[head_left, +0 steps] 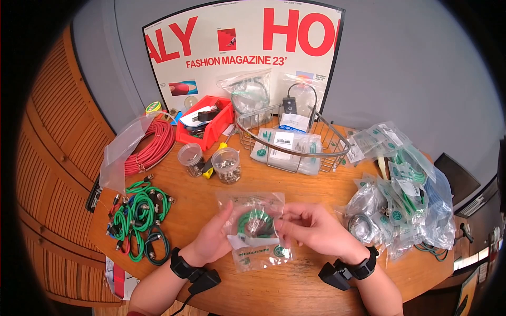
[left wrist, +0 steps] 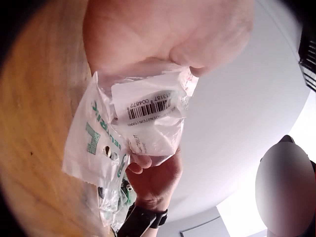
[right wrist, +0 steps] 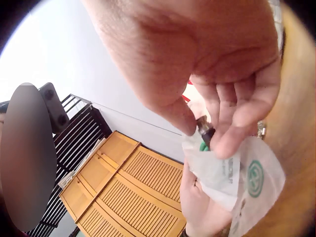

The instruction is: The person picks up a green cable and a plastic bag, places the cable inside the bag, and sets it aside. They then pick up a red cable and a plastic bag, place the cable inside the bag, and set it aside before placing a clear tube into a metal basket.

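A clear printed plastic bag [head_left: 263, 254] with a coiled green cable [head_left: 247, 224] in it is held above the table's front middle. My left hand [head_left: 213, 238] grips the bag's left side; in the left wrist view the bag's white barcode label [left wrist: 148, 106] shows below that hand [left wrist: 168, 34]. At the bag's right edge is my right hand [head_left: 311, 229]. The right wrist view shows this hand [right wrist: 197, 54] pinching a metal connector with a black sleeve [right wrist: 206, 131] between thumb and finger at the bag's opening. The bag hides most of the left fingers.
Loose green cables [head_left: 141, 210] lie at left, with a red cable coil [head_left: 153, 147] behind. Two clear tubs [head_left: 226, 166], a red bin [head_left: 212, 131] and a wire basket [head_left: 295, 158] holding bags stand at the back. Bagged cables [head_left: 400, 205] are piled at right.
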`<state>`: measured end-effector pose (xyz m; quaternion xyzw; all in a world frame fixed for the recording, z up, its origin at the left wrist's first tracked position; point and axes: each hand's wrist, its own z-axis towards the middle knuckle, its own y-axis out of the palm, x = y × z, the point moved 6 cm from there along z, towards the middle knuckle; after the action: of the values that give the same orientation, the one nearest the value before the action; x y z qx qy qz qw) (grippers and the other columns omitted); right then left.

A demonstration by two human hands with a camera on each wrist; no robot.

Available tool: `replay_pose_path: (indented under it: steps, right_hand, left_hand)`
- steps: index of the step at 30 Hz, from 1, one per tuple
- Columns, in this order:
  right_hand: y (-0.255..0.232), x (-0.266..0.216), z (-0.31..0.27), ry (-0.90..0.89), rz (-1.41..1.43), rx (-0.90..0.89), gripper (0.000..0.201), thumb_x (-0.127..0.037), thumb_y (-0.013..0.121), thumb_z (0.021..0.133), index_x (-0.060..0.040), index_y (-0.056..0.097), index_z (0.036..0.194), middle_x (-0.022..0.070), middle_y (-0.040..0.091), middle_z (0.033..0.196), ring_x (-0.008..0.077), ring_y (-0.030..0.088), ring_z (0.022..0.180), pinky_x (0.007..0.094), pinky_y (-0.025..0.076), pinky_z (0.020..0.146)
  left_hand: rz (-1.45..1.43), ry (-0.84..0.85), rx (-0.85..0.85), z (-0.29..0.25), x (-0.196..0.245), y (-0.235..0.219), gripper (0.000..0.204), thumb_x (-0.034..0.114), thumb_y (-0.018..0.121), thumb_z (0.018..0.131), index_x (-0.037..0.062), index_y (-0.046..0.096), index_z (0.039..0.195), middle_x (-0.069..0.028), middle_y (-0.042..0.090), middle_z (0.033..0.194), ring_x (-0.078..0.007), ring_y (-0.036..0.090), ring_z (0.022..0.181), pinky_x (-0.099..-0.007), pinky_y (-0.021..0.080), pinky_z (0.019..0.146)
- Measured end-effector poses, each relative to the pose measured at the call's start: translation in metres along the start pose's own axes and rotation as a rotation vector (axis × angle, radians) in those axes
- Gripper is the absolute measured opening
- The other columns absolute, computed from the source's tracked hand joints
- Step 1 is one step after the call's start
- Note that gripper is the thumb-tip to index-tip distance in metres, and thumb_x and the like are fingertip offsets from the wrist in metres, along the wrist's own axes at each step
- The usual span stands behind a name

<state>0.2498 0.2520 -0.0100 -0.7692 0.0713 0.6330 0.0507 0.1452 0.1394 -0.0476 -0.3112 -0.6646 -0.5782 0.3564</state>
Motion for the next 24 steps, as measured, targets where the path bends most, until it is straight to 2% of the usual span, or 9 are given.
replay_pose_path:
  steps: [3,4,8,13,16,20,22,23,24]
  right_hand:
    - [0.005,0.005,0.0,-0.052,-0.067,-0.093,0.036,-0.012,0.06,0.093,0.0002,0.056,0.126,0.0008,0.062,0.079,0.0048,0.056,0.068,0.0202,0.044,0.063]
    - [0.004,0.003,-0.001,-0.064,-0.141,-0.1,0.042,-0.008,0.059,0.092,-0.004,0.052,0.133,0.0012,0.065,0.088,0.0066,0.058,0.077,0.0216,0.046,0.07]
    - [0.006,-0.005,-0.001,-0.19,-0.124,-0.085,0.048,-0.014,0.064,0.088,-0.0038,0.051,0.133,-0.0025,0.063,0.091,0.0048,0.054,0.08,0.0219,0.043,0.068]
    - [0.012,-0.018,-0.008,-0.396,-0.326,0.026,0.065,-0.014,0.071,0.081,-0.0068,0.042,0.139,0.0041,0.061,0.117,0.0176,0.053,0.104,0.0312,0.043,0.089]
    - [0.018,-0.02,-0.008,-0.495,-0.44,0.033,0.073,-0.01,0.074,0.078,-0.0075,0.039,0.141,0.0072,0.056,0.124,0.0213,0.051,0.111,0.0341,0.041,0.096]
    - [0.022,-0.018,-0.007,-0.496,-0.392,0.067,0.072,-0.009,0.075,0.076,-0.0074,0.041,0.139,0.009,0.055,0.12,0.022,0.053,0.111,0.0342,0.043,0.095]
    - [0.01,-0.013,-0.003,-0.473,-0.247,0.318,0.067,-0.009,0.075,0.076,-0.0063,0.044,0.135,0.0094,0.052,0.119,0.0185,0.056,0.103,0.0304,0.047,0.086]
    - [0.011,-0.009,-0.002,-0.47,-0.246,0.32,0.067,-0.009,0.075,0.076,-0.0063,0.044,0.135,0.0094,0.052,0.119,0.0185,0.056,0.103,0.0304,0.047,0.086]
    - [0.01,0.001,0.002,-0.399,-0.165,0.309,0.057,-0.01,0.073,0.079,-0.0056,0.047,0.13,0.007,0.055,0.112,0.0141,0.056,0.093,0.0277,0.048,0.079]
  left_hand:
    - [-0.008,-0.026,0.01,-0.001,0.002,0.003,0.074,0.058,0.023,0.097,0.0001,0.034,0.141,-0.0152,0.045,0.14,-0.0278,0.045,0.129,-0.0461,0.035,0.108]
    - [-0.008,-0.026,0.01,-0.001,0.0,0.001,0.074,0.058,0.023,0.097,0.0001,0.034,0.141,-0.0152,0.045,0.14,-0.0278,0.045,0.129,-0.0461,0.035,0.108]
    - [-0.146,-0.001,0.08,-0.001,-0.004,-0.013,0.071,0.057,0.026,0.097,0.0026,0.032,0.142,-0.0171,0.043,0.141,-0.0298,0.047,0.127,-0.0482,0.037,0.106]
    - [-0.264,0.164,0.012,0.002,0.011,-0.006,0.066,0.053,0.03,0.098,0.0043,0.033,0.143,-0.0151,0.047,0.137,-0.0288,0.048,0.126,-0.045,0.037,0.107]
    - [-0.174,0.261,0.126,0.002,0.016,-0.013,0.067,0.054,0.033,0.096,0.0084,0.031,0.144,-0.0205,0.037,0.145,-0.0319,0.04,0.132,-0.0505,0.032,0.109]
    - [-0.194,0.279,0.065,0.0,0.019,-0.004,0.065,0.049,0.035,0.096,0.0081,0.028,0.146,-0.0174,0.035,0.147,-0.0319,0.035,0.136,-0.0489,0.027,0.112]
    - [-0.271,0.27,0.078,0.0,0.018,-0.003,0.063,0.046,0.036,0.097,0.0074,0.027,0.146,-0.0162,0.034,0.148,-0.0321,0.033,0.137,-0.0473,0.026,0.113]
    - [-0.305,0.307,0.066,-0.001,0.021,-0.002,0.062,0.045,0.034,0.098,0.0086,0.027,0.147,-0.0159,0.033,0.149,-0.0319,0.031,0.138,-0.0471,0.025,0.114]
    - [-0.339,0.342,0.052,-0.002,0.023,-0.002,0.061,0.045,0.032,0.098,0.0098,0.026,0.148,-0.0157,0.031,0.15,-0.0317,0.03,0.139,-0.047,0.024,0.114]
